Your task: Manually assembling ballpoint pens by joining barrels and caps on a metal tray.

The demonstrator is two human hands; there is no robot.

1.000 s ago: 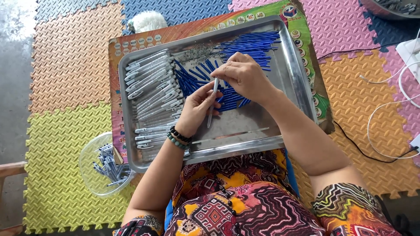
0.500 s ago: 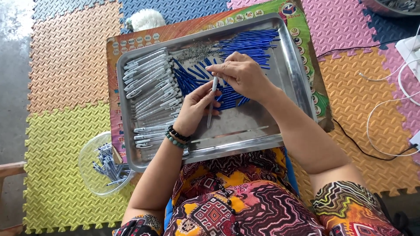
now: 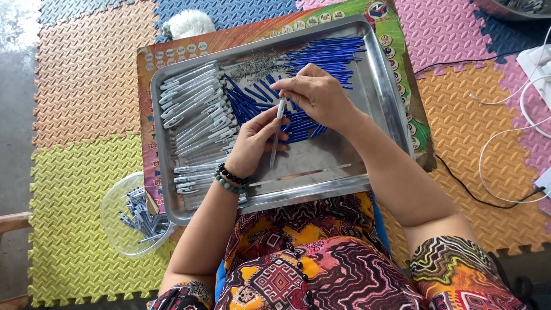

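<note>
both hands on 1 pen over the tray

since 1 second ago the hands have barely shifted, holding the same spot over the tray. the left hand pinches the clear pen barrel at its lower half; the right hand grips its top end. blue refills lie just beneath and behind, finished pens stacked at the left. bare metal lies open near the tray front edge. a clear bowl left of it holds small grey parts.
</note>
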